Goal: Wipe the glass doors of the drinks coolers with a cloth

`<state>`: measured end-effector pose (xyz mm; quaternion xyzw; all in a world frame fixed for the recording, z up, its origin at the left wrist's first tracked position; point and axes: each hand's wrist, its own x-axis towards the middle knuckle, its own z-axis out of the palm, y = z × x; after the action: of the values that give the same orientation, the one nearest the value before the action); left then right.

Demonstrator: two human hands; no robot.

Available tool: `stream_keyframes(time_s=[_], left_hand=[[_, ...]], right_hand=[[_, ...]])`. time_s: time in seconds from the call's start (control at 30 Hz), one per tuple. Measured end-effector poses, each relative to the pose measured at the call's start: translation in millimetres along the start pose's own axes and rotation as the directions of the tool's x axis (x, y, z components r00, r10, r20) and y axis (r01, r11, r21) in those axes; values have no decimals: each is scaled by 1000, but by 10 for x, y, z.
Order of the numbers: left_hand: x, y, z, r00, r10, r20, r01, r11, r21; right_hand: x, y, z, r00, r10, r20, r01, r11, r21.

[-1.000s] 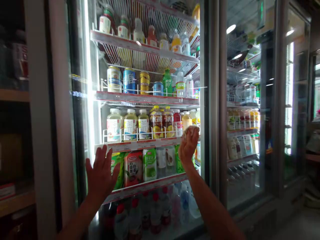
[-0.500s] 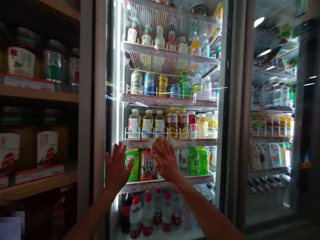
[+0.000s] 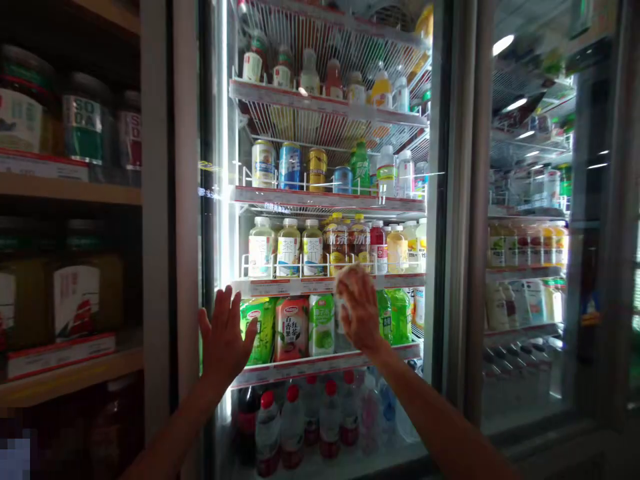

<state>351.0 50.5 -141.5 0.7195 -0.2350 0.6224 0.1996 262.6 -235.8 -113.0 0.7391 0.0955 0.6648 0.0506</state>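
My right hand [image 3: 364,320] presses a pale crumpled cloth [image 3: 352,275] against the glass door of a lit drinks fridge, just in front of a shelf edge [image 3: 280,287]. Its fingers lie over the cloth and hide part of it. To the left, my left hand [image 3: 225,337] is raised flat with its fingers spread, at the glass near the door's left frame [image 3: 185,200]. It holds nothing; whether it touches the glass I cannot tell. Behind the hands stand a green drink carton [image 3: 258,330], a red tea carton [image 3: 291,330] and a green-white carton [image 3: 321,325].
Tea bottles [image 3: 261,248] and cans [image 3: 290,167] fill the shelves above; red-capped bottles [image 3: 293,427] stand at the bottom. A wooden shelf [image 3: 70,190] with large jars [image 3: 83,120] is on the left. Another glass-fronted fridge [image 3: 525,267] stands on the right.
My right hand has slid to the right with the cloth, uncovering the green-white carton. My left hand stays raised in nearly the same place. The whole view has shifted slightly.
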Motion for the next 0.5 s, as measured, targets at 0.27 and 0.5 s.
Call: stream_keyframes(time_s=[0.27, 0.5], left_hand=[[67, -53, -21, 999, 37, 18, -37, 999, 17], [65, -93, -59, 999, 30, 26, -30, 999, 11]], right_hand=[[298, 99, 26, 924, 288, -251, -302, 953, -19], [465, -392, 99, 999, 35, 14, -36, 999, 14]])
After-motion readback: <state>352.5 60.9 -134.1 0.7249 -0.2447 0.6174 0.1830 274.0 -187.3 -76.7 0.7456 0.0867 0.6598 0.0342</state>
